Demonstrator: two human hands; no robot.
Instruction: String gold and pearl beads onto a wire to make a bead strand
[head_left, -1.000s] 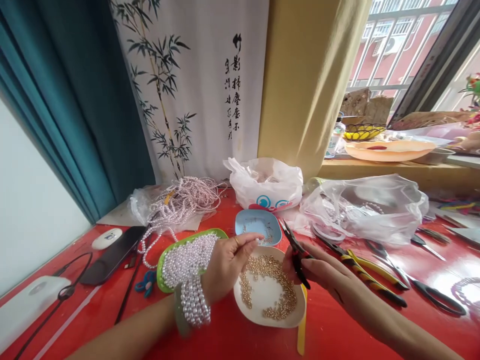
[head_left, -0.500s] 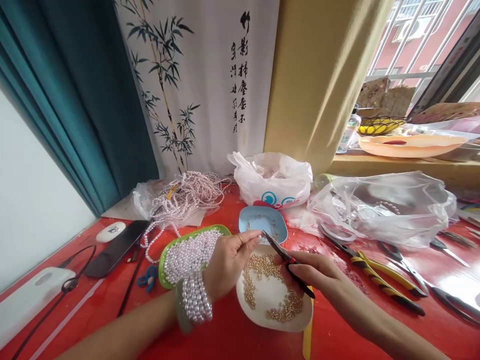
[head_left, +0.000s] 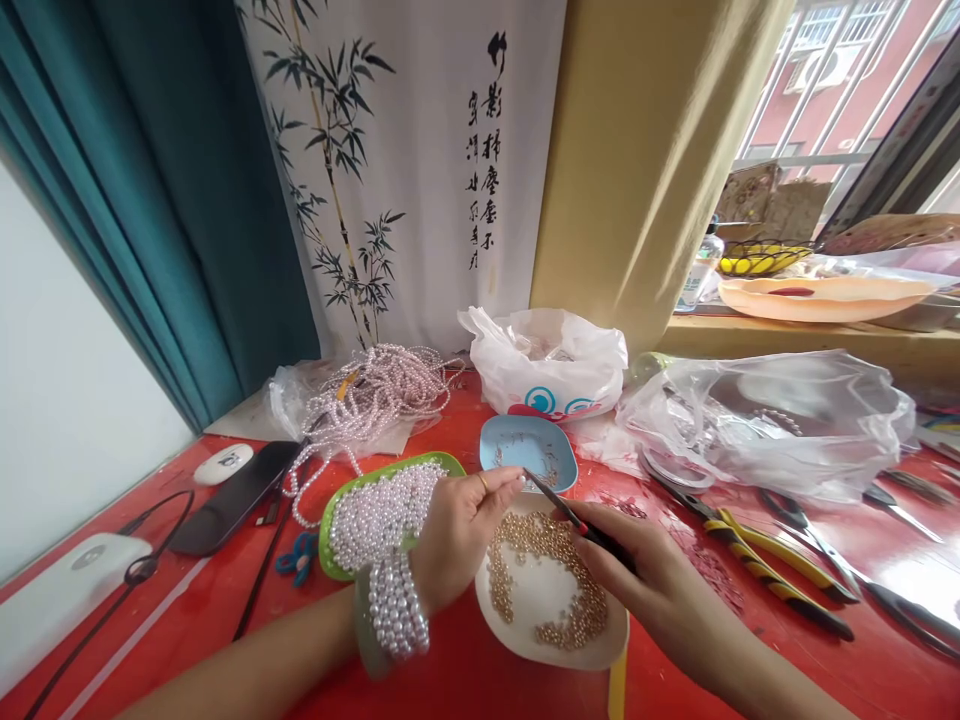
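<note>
My left hand [head_left: 459,530] hovers over the white dish [head_left: 551,648] of small gold beads [head_left: 547,575], thumb and forefinger pinched together on something too small to make out. A pearl strand [head_left: 395,605] is wound around that wrist. My right hand [head_left: 641,565] grips small black pliers [head_left: 570,515] with red handles. The pliers' tip points left and meets my left fingertips just above the dish's far rim. A blue dish [head_left: 525,445] with tiny findings lies right behind them.
A green tray [head_left: 337,500] of pearl strands lies left of the dish, with more strands [head_left: 375,390] behind. Plastic bags [head_left: 772,415] lie at the back and right. Yellow-black pliers [head_left: 757,575] and scissors [head_left: 862,585] lie on the red table at right. A phone [head_left: 232,495] and cables lie at left.
My right hand has swung the pliers from upright at the dish's right side down and leftward until the tip meets my left fingertips. The left hand has stayed nearly in place.
</note>
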